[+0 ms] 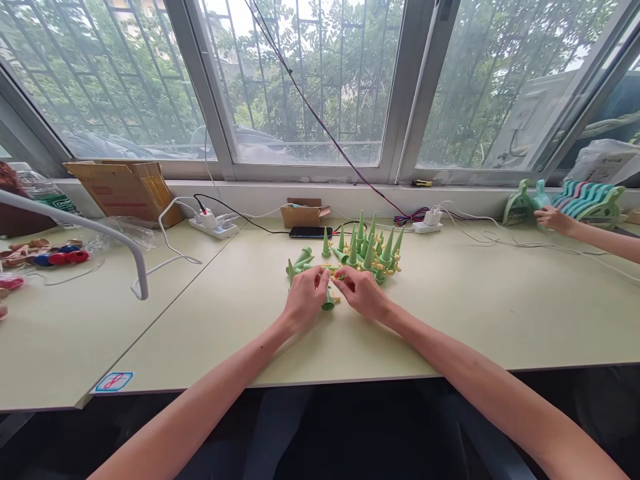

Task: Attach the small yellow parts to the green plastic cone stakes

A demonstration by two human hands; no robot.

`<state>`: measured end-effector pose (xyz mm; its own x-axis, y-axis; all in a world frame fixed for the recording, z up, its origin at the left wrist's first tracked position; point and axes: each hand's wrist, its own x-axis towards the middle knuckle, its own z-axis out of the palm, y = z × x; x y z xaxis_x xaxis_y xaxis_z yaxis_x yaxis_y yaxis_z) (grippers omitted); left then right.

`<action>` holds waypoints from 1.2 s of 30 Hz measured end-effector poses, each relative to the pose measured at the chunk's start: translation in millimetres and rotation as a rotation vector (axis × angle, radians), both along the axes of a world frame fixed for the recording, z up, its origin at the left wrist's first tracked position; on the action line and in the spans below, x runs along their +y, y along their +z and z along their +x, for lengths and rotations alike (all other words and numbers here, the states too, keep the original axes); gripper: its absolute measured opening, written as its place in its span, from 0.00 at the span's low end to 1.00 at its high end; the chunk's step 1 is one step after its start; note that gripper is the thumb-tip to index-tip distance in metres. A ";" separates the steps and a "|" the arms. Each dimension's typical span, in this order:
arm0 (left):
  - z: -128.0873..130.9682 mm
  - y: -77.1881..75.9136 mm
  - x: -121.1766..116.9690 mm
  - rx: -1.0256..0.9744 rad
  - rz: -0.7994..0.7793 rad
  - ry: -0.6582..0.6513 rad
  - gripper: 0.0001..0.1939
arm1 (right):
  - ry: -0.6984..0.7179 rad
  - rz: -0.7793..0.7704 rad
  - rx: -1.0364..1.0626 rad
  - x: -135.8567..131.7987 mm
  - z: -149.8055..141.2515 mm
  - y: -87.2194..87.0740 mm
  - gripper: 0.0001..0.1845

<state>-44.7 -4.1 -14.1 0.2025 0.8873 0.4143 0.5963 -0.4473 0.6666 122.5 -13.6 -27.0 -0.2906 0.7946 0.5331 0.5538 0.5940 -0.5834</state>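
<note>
My left hand [306, 293] is closed in a pinch at the near side of a cluster of green plastic cones [369, 253]; what its fingers hold is hidden. Close by on the right, my right hand [366, 293] pinches what looks like a small yellow piece [332, 278] between thumb and forefinger. Many cones stand upright behind my right hand, with small yellow pieces among them. More green cones [303, 255] lie on their sides beyond my left hand. One cone [328, 304] lies between my hands, its round base toward me.
Behind the cones are a dark phone [311, 233] and a small open cardboard box [304, 213]. Power strips [214, 227] and cables run along the window side. A white curved tube [140, 267] reaches in from the left. At right, another person's hand [554, 219] touches plastic hangers [585, 200].
</note>
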 end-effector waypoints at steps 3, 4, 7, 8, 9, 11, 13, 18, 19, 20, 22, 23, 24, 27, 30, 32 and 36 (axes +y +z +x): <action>0.6 0.4 -0.4 -0.017 0.000 -0.030 0.18 | 0.011 0.024 0.013 0.4 -0.2 -0.3 0.13; 0.9 0.8 -0.7 -0.027 -0.001 -0.039 0.18 | 0.015 0.028 0.019 0.5 -0.2 -0.3 0.12; 1.5 1.9 -1.6 -0.064 -0.007 -0.059 0.18 | 0.025 0.031 0.040 0.2 -0.2 0.7 0.11; 1.6 2.1 -1.7 -0.076 -0.009 -0.064 0.18 | 0.027 0.028 0.047 -0.1 -0.3 1.3 0.11; 1.8 2.2 -1.7 -0.087 -0.011 -0.068 0.18 | 0.031 0.020 0.054 -0.4 -0.4 2.0 0.11; 2.0 2.0 -1.0 -0.102 -0.019 -0.074 0.18 | 0.040 -0.003 0.068 -1.0 -0.5 3.5 0.11; 2.1 1.2 0.0 -0.117 -0.034 -0.078 0.18 | 0.044 -0.025 0.078 -1.1 -0.5 4.4 0.11; 2.3 0.1 1.1 -0.160 -0.085 -0.090 0.19 | 0.070 -0.062 0.099 0.3 0.6 3.2 0.11; 2.4 0.6 0.8 -0.163 -0.091 -0.089 0.19 | 0.074 -0.063 0.108 0.7 0.8 2.7 0.11; 2.6 1.3 0.4 -0.164 -0.092 -0.084 0.19 | 0.074 -0.059 0.118 1.0 1.0 2.5 0.11; 2.8 3.0 -0.4 -0.157 -0.078 -0.060 0.19 | 0.056 -0.042 0.135 1.2 1.1 2.6 0.11; 2.9 3.7 -0.7 -0.145 -0.067 -0.044 0.19 | 0.041 -0.032 0.140 1.2 1.0 3.0 0.11; 2.8 4.1 -1.0 -0.128 -0.060 -0.032 0.19 | 0.023 -0.023 0.145 1.0 0.9 3.6 0.11; 1.8 2.9 -1.2 -0.033 -0.062 -0.025 0.15 | -0.033 0.002 0.155 0.4 0.2 5.6 0.11; 0.2 -0.6 -1.0 0.092 -0.061 -0.038 0.10 | -0.058 0.013 0.161 -0.3 -0.4 6.8 0.11; -0.7 -2.3 -1.0 0.152 -0.051 -0.045 0.10 | -0.060 0.019 0.162 -0.4 -0.7 6.7 0.10; -1.3 -2.7 -1.5 0.197 -0.056 -0.076 0.08 | -0.058 0.030 0.153 -0.2 -0.6 5.8 0.10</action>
<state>-46.0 -5.6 -16.8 0.3421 0.8868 0.3108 0.6835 -0.4618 0.5653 121.9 -13.8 -21.2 -0.1586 0.7907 0.5913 0.4937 0.5821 -0.6460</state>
